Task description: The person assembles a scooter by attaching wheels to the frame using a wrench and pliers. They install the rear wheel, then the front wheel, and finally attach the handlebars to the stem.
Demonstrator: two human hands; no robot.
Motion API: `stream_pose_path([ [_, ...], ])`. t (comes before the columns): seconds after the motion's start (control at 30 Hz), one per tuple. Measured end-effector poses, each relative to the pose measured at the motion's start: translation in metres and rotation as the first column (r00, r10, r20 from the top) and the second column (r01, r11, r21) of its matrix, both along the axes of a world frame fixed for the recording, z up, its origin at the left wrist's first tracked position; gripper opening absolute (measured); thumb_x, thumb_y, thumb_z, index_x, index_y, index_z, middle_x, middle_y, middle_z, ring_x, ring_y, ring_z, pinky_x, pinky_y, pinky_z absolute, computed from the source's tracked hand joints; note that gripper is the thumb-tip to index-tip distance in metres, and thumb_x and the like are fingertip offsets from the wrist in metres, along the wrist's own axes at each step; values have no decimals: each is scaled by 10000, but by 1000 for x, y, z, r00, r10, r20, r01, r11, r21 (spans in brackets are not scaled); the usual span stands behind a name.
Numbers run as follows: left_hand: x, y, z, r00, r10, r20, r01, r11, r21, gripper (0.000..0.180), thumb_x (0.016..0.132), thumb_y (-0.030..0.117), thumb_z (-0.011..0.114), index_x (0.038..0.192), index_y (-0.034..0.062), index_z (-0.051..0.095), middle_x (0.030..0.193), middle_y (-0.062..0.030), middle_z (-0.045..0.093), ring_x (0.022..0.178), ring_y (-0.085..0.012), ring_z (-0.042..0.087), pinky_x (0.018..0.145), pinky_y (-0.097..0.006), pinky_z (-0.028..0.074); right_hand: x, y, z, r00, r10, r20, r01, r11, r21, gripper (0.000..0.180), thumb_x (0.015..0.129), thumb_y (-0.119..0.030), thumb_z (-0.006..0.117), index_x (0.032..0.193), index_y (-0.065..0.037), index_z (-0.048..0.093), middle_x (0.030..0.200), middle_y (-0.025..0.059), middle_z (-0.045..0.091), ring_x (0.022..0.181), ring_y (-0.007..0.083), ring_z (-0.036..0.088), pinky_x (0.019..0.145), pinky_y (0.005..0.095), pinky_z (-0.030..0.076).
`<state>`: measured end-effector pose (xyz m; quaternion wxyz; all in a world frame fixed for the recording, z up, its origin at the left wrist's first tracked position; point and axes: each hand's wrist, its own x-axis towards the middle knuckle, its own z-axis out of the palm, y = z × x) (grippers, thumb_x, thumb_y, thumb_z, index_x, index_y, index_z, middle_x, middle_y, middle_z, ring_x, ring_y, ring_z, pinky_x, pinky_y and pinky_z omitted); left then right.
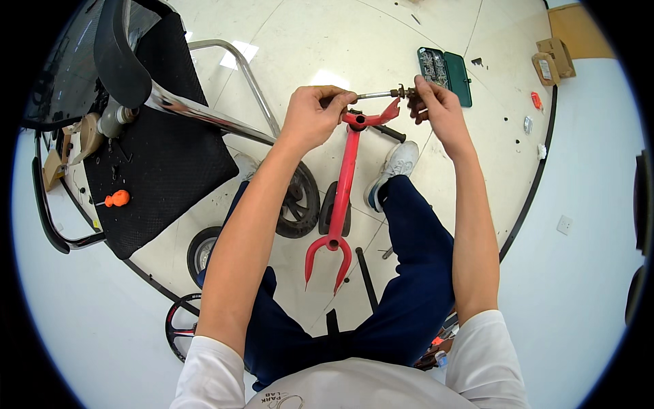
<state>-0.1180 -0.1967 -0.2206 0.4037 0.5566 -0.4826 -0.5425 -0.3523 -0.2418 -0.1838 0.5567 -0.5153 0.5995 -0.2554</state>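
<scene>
Metal rod, upper middle of the frame, held roughly level between both hands, over the top end of a red frame. Left hand: thumb and fingers pinched closed on the rod's left end. Right hand: fingers bent round the right end, thumb above, grip nearly closed; exact fingertip contact there hard to make out.

Step in hand, by judgement: handling the rod and the small parts on it, at the bracket end of the red frame. Next move seems to call for a steady left pinch while the right fingers work the collars, with care that no loose ring slips off.

Rod: slim, bare and bright along the middle; right end carries several dark brownish collars or nuts, grimy or rusted in look. Whether it touches the red frame, cannot tell.

Red frame: straight tube running down the centre of the picture between the person's legs; two-pronged fork at the lower end, prongs toward the bottom edge; short bracket at the upper end with a dark ring set in it. What supports it is unclear.

Nearby: open green case of small metal parts, upper right of centre; black wheel left of the tube; orange-handled screwdriver on the chair seat, left.
</scene>
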Motion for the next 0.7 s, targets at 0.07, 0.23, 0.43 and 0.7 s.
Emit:
stream_pose_path([
  [0.07, 1, 0, 0, 1000, 4, -5, -4, 1000, 0, 201, 936, 113, 606, 911, -60, 707, 724, -23, 666, 595, -67, 486, 531, -229, 402, -4, 0, -2, 997, 79, 2, -79, 997, 22, 265, 968, -251, 583, 1001, 10, 616, 828, 39, 612, 692, 100, 546, 612, 252, 443],
  [0.23, 1, 2, 2, 1000, 18, -2, -18, 1000, 11, 199, 934, 110, 608, 900, -59, 707, 719, -19, 662, 586, -67, 476, 530, -228, 399, 6, 10, -1, 977, 0, 214, 60, 960, -274, 331, 938, -299, 628, 996, 27, 631, 845, 52, 641, 710, 110, 587, 604, 253, 473],
  [0.43, 2, 1, 1, 1000, -3, 4, 3, 1000, -12, 206, 932, 119, 615, 904, -64, 705, 704, -16, 648, 588, -68, 482, 532, -229, 400, -1, -1, -3, 991, 131, 0, -131, 989, 71, 357, 952, -339, 595, 1074, -5, 566, 902, 52, 594, 748, 111, 563, 630, 247, 454],
  [0.7, 0, 1, 0, 1000, 14, -10, -14, 1000, -2, 206, 934, 120, 616, 934, -64, 708, 721, -28, 661, 595, -71, 501, 543, -226, 418, 1, 1, 0, 990, 12, 138, -26, 995, 97, 325, 959, -337, 576, 1043, -23, 565, 900, 60, 555, 716, 119, 546, 603, 263, 450],
])
